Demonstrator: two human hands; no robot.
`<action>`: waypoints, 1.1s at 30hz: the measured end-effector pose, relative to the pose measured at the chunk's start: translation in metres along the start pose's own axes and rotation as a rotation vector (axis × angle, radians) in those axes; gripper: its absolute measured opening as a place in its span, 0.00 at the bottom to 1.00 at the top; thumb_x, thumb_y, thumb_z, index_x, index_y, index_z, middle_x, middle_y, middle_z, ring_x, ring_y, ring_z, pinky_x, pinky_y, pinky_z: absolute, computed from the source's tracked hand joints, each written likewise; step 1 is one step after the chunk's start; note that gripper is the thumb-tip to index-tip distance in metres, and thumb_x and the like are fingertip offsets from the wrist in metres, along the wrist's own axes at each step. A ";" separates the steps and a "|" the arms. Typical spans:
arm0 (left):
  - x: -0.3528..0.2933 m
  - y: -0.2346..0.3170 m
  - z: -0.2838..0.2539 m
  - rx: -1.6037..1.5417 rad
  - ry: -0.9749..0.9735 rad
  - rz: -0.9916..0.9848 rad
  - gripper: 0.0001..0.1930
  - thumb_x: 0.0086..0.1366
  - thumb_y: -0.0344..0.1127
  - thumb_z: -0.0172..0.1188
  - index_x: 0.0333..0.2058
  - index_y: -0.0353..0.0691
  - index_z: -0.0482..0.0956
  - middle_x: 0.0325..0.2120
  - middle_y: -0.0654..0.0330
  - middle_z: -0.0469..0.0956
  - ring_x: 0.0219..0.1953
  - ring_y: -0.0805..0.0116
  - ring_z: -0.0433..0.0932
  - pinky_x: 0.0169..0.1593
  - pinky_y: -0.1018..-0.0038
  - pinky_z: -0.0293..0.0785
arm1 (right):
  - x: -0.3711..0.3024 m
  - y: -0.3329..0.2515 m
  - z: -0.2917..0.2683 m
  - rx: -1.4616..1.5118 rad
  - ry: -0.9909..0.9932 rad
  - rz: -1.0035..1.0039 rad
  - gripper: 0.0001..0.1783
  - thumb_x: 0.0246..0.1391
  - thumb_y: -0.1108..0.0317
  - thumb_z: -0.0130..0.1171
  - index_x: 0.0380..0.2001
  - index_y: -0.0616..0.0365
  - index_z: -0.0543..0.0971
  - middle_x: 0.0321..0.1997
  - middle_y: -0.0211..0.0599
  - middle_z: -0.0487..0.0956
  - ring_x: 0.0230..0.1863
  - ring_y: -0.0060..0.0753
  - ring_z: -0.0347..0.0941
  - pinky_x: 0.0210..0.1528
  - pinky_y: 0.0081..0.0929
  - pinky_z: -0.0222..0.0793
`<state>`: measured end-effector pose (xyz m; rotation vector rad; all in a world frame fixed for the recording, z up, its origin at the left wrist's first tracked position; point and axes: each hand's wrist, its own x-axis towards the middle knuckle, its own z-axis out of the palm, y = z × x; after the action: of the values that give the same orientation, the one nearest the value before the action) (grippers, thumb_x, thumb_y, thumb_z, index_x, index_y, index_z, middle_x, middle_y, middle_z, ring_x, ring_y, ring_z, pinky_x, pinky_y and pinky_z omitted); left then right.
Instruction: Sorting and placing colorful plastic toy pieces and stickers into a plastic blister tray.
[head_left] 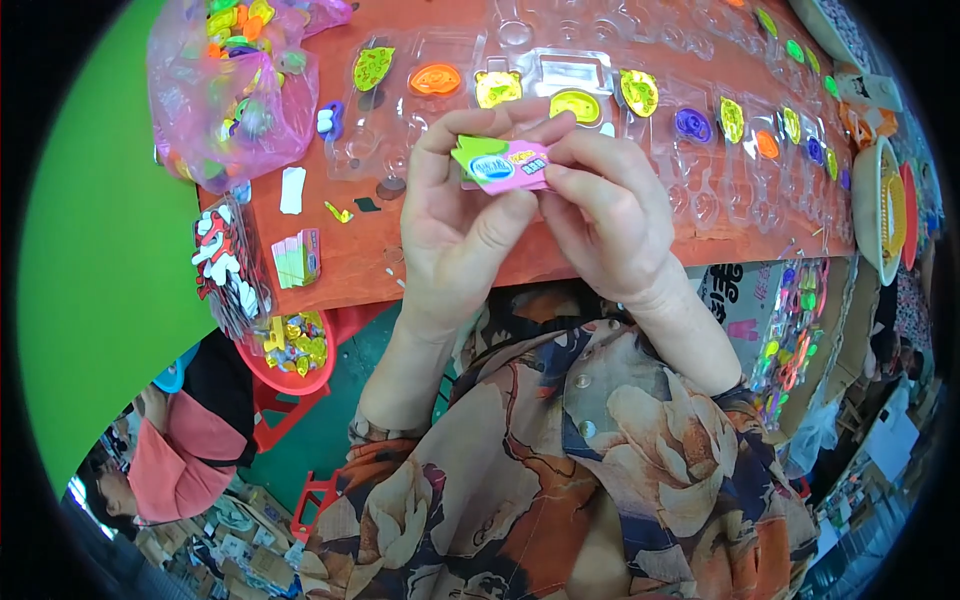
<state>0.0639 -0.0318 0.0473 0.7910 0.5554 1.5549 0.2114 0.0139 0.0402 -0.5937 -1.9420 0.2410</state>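
Observation:
In the middle, above the table's near edge, a small stack of pink and green printed cards (505, 168) is held up between both hands. My left hand (455, 225) grips the cards' left side, thumb in front and fingers behind. The fingertips of my right hand (622, 205) pinch their right end. Behind the hands lie clear plastic blister trays (445, 62) with small coloured pieces set in them: an orange oval piece (434, 79), a yellow bear-eared piece (498, 88), a yellow oval piece (575, 106) and a purple one (692, 124).
A pink plastic bag (235, 110) of coloured pieces sits at the far left. Nearer are a box of red, white and black parts (228, 262) and more cards (296, 258). A red bowl (290, 375) holds yellow pieces below the edge. At right stands a round basin (880, 210).

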 end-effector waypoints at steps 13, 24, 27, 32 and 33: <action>0.028 -0.007 0.001 -0.358 0.090 -0.262 0.24 0.74 0.28 0.46 0.66 0.37 0.55 0.60 0.48 0.67 0.63 0.58 0.68 0.66 0.62 0.66 | 0.018 0.004 -0.013 -0.098 -0.239 0.199 0.15 0.50 0.75 0.64 0.43 0.62 0.80 0.40 0.40 0.77 0.39 0.42 0.77 0.39 0.34 0.74; 0.039 -0.025 0.013 -0.099 0.139 -0.233 0.21 0.75 0.33 0.50 0.63 0.36 0.61 0.51 0.49 0.76 0.54 0.61 0.77 0.58 0.65 0.75 | 0.016 0.015 -0.035 0.126 -0.132 0.389 0.11 0.51 0.75 0.66 0.38 0.63 0.80 0.35 0.41 0.75 0.35 0.43 0.77 0.37 0.33 0.74; 0.051 -0.023 0.012 -0.147 0.134 -0.292 0.18 0.74 0.31 0.51 0.60 0.40 0.64 0.48 0.53 0.76 0.51 0.64 0.77 0.55 0.64 0.78 | 0.022 0.022 -0.044 0.164 -0.147 0.419 0.11 0.53 0.77 0.63 0.42 0.64 0.81 0.35 0.41 0.76 0.36 0.41 0.77 0.37 0.31 0.74; 0.068 -0.029 0.025 -0.155 0.162 -0.329 0.16 0.74 0.33 0.53 0.57 0.37 0.66 0.46 0.56 0.77 0.48 0.68 0.79 0.52 0.66 0.80 | 0.031 0.028 -0.050 0.085 -0.123 0.591 0.05 0.53 0.78 0.62 0.34 0.63 0.80 0.32 0.38 0.75 0.32 0.32 0.77 0.33 0.28 0.73; 0.072 -0.030 0.026 -0.150 0.184 -0.328 0.16 0.73 0.33 0.54 0.56 0.37 0.67 0.45 0.57 0.77 0.47 0.68 0.79 0.51 0.66 0.80 | 0.033 0.029 -0.048 0.088 -0.124 0.589 0.05 0.53 0.78 0.62 0.34 0.63 0.80 0.32 0.38 0.75 0.32 0.32 0.77 0.33 0.28 0.73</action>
<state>0.1014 0.0404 0.0544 0.4200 0.6589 1.3525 0.2515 0.0509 0.0753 -1.1053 -1.8187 0.7421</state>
